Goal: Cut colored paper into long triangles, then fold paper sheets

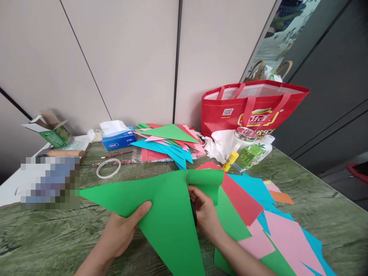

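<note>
My left hand (126, 228) pinches a large sheet of green paper (163, 203), thumb on top and fingers beneath. My right hand (204, 209) is closed on a pair of scissors (193, 212) with black handles, mostly hidden behind the paper and fingers. The blades stand at the sheet's far edge, along a cut that runs down the paper. To the right of the cut, a green strip (205, 182) curls over beyond my right hand. Cut pieces of red paper (243, 199), pink paper (293, 237) and blue paper (253, 188) lie under and beside my right forearm.
At the back lies a pile of coloured paper triangles (172, 134), between a blue tissue box (119, 140) and a red shopping bag (253, 107). A roll of white tape (108, 168) rests left of centre. A yellow glue stick (230, 161) stands near a green carton (248, 157).
</note>
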Tool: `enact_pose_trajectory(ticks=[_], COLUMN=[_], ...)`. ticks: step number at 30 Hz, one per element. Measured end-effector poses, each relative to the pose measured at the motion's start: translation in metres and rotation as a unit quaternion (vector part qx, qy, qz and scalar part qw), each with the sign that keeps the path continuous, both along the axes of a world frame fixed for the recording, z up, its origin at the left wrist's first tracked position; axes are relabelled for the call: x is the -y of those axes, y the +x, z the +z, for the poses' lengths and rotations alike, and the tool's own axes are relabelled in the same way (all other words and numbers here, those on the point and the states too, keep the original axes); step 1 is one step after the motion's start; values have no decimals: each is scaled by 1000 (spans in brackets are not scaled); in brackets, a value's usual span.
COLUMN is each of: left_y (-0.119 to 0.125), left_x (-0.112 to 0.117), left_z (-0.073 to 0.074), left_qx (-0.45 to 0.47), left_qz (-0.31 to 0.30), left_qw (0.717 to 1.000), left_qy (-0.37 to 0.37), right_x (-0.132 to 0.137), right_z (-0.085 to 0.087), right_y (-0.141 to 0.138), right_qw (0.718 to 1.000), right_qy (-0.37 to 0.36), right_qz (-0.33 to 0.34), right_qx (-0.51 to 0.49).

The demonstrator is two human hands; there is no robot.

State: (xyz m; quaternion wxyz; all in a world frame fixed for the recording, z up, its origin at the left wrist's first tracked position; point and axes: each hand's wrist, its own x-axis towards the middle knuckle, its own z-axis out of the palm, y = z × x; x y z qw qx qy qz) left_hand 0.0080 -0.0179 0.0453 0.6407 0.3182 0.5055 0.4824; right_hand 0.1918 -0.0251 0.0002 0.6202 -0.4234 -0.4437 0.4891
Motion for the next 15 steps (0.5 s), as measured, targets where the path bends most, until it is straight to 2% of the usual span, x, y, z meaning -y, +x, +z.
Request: enact_pose_trajectory(ticks=[8, 15], left_y=[-1, 1], left_x=[1, 0], left_z=[0, 0], left_qx=[-5, 0], left_qz=[13, 13], left_qw=[1000, 1000], left_qy=[1, 10], right_x=[1, 1], right_z=[0, -1], right_y=[0, -2], right_qw=[1000, 1000], right_qy=[-9, -15], right_qz=[-7, -16], right_qx=[13, -14])
